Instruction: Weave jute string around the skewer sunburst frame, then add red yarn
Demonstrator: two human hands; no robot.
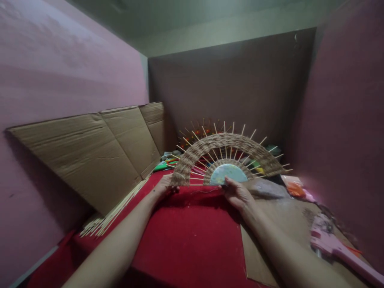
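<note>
The left hand (163, 187) is pinching the woven half-round fan frame (228, 158) at its left end, fingers clamped on the weave; the right hand (237, 194) is gripping its pale blue hub (228, 174). The frame is standing upright over the red cloth (192, 236); loose bamboo skewers (115, 212) are lying beside flattened cardboard (90, 156).

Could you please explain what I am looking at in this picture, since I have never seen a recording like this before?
There is no machine here: a person wears a camera on the head, so the single picture looks forward and down at their own bare arms. The left hand grips the left end of a half-round woven fan piece with thin sticks radiating from a pale blue centre, while the right hand holds its base. It stands over a red cloth. To the left lie a bundle of sticks and flattened cardboard against the wall. On the right lies a pink glue gun.
</note>
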